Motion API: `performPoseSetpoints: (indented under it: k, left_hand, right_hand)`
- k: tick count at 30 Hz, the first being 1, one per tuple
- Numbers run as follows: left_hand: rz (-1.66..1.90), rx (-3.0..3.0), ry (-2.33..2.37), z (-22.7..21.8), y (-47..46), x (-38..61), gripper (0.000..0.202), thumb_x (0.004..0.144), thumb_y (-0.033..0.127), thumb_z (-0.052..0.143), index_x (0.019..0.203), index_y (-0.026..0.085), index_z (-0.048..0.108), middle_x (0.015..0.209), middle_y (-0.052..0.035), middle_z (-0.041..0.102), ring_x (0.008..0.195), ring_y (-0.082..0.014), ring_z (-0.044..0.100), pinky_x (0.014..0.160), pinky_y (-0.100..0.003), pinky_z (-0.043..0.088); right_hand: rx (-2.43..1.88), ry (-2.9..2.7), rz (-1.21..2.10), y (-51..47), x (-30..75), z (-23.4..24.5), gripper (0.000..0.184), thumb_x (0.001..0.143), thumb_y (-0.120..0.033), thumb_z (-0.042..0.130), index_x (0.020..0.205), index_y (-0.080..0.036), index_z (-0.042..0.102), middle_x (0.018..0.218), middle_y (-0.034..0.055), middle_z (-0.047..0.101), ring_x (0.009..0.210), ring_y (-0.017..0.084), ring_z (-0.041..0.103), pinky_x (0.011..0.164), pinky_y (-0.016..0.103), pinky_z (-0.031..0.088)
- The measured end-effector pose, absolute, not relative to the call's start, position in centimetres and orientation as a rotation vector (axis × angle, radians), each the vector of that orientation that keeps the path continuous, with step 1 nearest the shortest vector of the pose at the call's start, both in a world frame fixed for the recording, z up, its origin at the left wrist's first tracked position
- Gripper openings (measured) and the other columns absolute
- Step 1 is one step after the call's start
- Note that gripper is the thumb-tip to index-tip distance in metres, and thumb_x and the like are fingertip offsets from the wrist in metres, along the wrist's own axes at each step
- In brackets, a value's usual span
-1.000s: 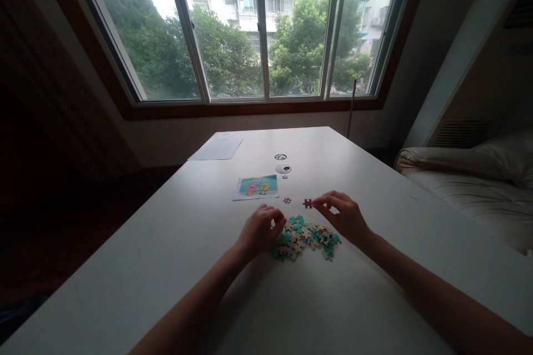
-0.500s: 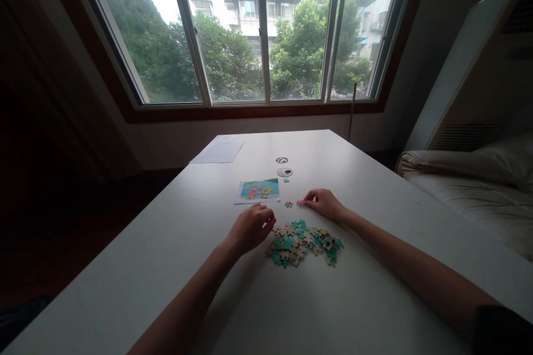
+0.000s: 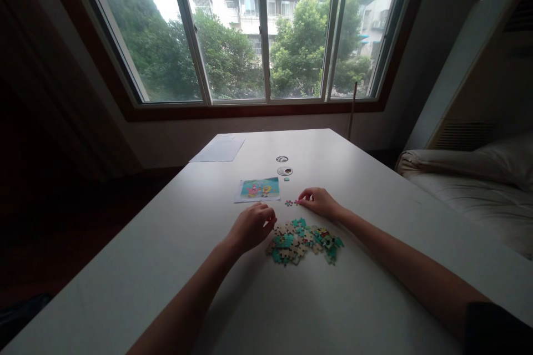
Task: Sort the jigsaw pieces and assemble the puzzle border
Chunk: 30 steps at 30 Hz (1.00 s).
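My right hand [image 3: 320,202] pinches a small pink jigsaw puzzle piece [image 3: 297,202] between its fingertips, low over the table. Just left of it lies another puzzle piece [image 3: 288,203], and the two are very close; whether they touch I cannot tell. My left hand [image 3: 252,226] rests at the left edge of a heap of puzzle pieces [image 3: 297,244], with its fingers curled and thumb bent in. Anything between those fingertips is hidden or too small to make out. The heap mixes teal printed faces with plain tan backs. Beyond the left hand lies a colourful cartoon picture sheet [image 3: 260,189].
A single teal piece [image 3: 286,179] lies near two round cable-hole covers [image 3: 285,171] in the white table [image 3: 358,288]. White paper [image 3: 219,150] lies at the far left corner. A pale couch [image 3: 470,183] stands right, and a window [image 3: 266,101] fills the far wall.
My right hand has moved slightly left, bringing the pink puzzle piece up beside the loose one. My left hand has hardly moved.
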<state>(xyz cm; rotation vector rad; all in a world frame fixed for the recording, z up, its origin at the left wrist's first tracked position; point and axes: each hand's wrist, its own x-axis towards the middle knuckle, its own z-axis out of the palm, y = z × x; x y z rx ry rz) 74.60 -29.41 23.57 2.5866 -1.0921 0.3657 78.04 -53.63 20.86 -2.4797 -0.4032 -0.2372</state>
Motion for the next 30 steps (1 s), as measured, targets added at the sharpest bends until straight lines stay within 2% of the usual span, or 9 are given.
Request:
performPoseSetpoints:
  k: [8, 14, 18, 21, 23, 26, 30]
  left_hand:
    - [0.330, 2.574, -1.117, 23.5, -29.8, 74.3, 0.015, 0.081, 0.019, 0.048, 0.070, 0.017, 0.058, 0.070, -0.0023, 0.058, 0.067, -0.0147, 0.053, 0.061, -0.024, 0.040]
    - [0.296, 2.564, -1.120, 23.6, -29.9, 74.2, 0.016, 0.082, 0.020, 0.047, 0.074, 0.018, 0.060, 0.072, -0.0031, 0.059, 0.070, -0.0159, 0.054, 0.062, -0.025, 0.041]
    - [0.257, 2.548, -1.121, 22.9, -30.0, 74.2, 0.017, 0.083, 0.021, 0.048, 0.094, 0.019, 0.061, 0.090, -0.0060, 0.061, 0.084, -0.0194, 0.054, 0.072, -0.029, 0.044]
    - [0.171, 2.517, -1.148, 22.3, -30.4, 73.9, 0.029, 0.085, 0.026, 0.047, 0.113, 0.019, 0.055, 0.106, -0.0084, 0.057, 0.097, -0.0219, 0.050, 0.083, -0.034, 0.042]
    - [0.112, 2.505, -1.180, 22.1, -30.7, 73.6, 0.035, 0.086, 0.031, 0.046, 0.120, 0.021, 0.050, 0.113, -0.0086, 0.054, 0.102, -0.0233, 0.047, 0.087, -0.037, 0.040]
    - [0.054, 2.491, -1.230, 22.2, -31.2, 73.0, 0.037, 0.085, 0.036, 0.048, 0.120, 0.024, 0.049, 0.116, -0.0076, 0.052, 0.105, -0.0247, 0.044, 0.090, -0.040, 0.038]
    - [0.003, 2.405, -1.286, 22.8, -31.3, 72.4, 0.033, 0.080, 0.036, 0.055, 0.111, 0.025, 0.054, 0.109, -0.0070, 0.053, 0.098, -0.0229, 0.047, 0.085, -0.037, 0.040]
  right_hand:
    - [-2.445, -0.490, -0.229, -53.7, 75.9, 22.0, 0.018, 0.077, -0.031, 0.055, 0.082, -0.017, 0.067, 0.073, 0.0026, 0.064, 0.060, 0.012, 0.053, 0.056, 0.022, 0.039]
    - [-2.352, -0.678, 0.010, -55.3, 72.4, 23.5, 0.018, 0.078, -0.030, 0.055, 0.083, -0.017, 0.066, 0.075, 0.0036, 0.063, 0.065, 0.013, 0.054, 0.059, 0.023, 0.043]
    - [-2.319, -0.708, 0.232, -57.3, 71.2, 24.0, 0.026, 0.074, -0.036, 0.061, 0.094, -0.019, 0.065, 0.082, 0.0036, 0.061, 0.069, 0.013, 0.054, 0.060, 0.023, 0.044]
    - [-2.314, -0.742, 0.372, -57.9, 71.0, 23.8, 0.040, 0.066, -0.039, 0.068, 0.102, -0.021, 0.062, 0.089, 0.0034, 0.058, 0.068, 0.012, 0.052, 0.058, 0.021, 0.044]
    - [-2.330, -0.755, 0.354, -57.5, 70.9, 23.5, 0.044, 0.063, -0.039, 0.070, 0.102, -0.021, 0.061, 0.089, 0.0029, 0.057, 0.067, 0.011, 0.051, 0.058, 0.020, 0.043]
    - [-2.349, -0.736, 0.256, -56.0, 70.7, 22.9, 0.039, 0.063, -0.037, 0.070, 0.097, -0.019, 0.060, 0.082, 0.0010, 0.058, 0.064, 0.011, 0.049, 0.057, 0.020, 0.041]
    - [-2.302, -0.709, 0.223, -54.4, 70.2, 22.4, 0.034, 0.067, -0.036, 0.068, 0.095, -0.018, 0.058, 0.073, -0.0009, 0.056, 0.060, 0.010, 0.046, 0.054, 0.019, 0.038]
